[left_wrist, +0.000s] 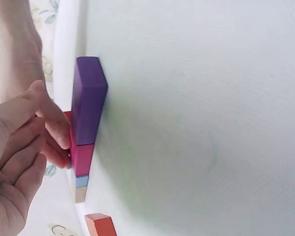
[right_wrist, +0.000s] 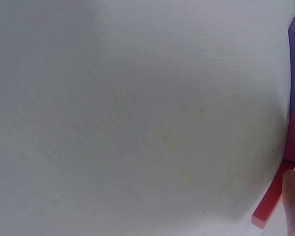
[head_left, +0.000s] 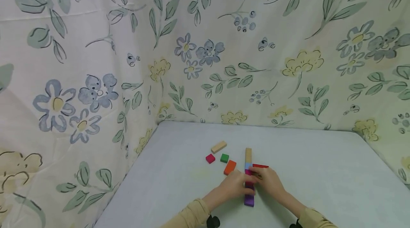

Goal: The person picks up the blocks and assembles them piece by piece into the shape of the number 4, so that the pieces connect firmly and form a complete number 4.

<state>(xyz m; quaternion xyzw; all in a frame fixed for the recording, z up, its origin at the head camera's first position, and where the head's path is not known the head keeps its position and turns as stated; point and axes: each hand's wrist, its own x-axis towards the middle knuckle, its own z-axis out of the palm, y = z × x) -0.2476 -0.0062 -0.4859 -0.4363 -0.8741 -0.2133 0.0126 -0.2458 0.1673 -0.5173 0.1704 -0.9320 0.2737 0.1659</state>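
Note:
A row of blocks runs away from me: a purple block (head_left: pixel 249 200) nearest, then a magenta one (left_wrist: pixel 82 160), a light blue one (left_wrist: pixel 82 181) and a plain wooden one (head_left: pixel 248 155). A red block (right_wrist: pixel 272 199) angles off from the row's right side beside the magenta one. Over the row from the left reaches my left hand (head_left: pixel 235 185), fingers loosely bent, nothing between them. From the right my right hand (head_left: pixel 270 181) touches the row near the magenta block with its fingertips. Both hands hide part of the row in the head view.
Left of the row lie an orange block (head_left: pixel 230 167), a green cube (head_left: pixel 224 158), a red-pink cube (head_left: pixel 210 158) and another plain wooden block (head_left: pixel 219 147). The white table (head_left: pixel 179 142) is bordered by a floral cloth (head_left: pixel 224 92) at the back and left.

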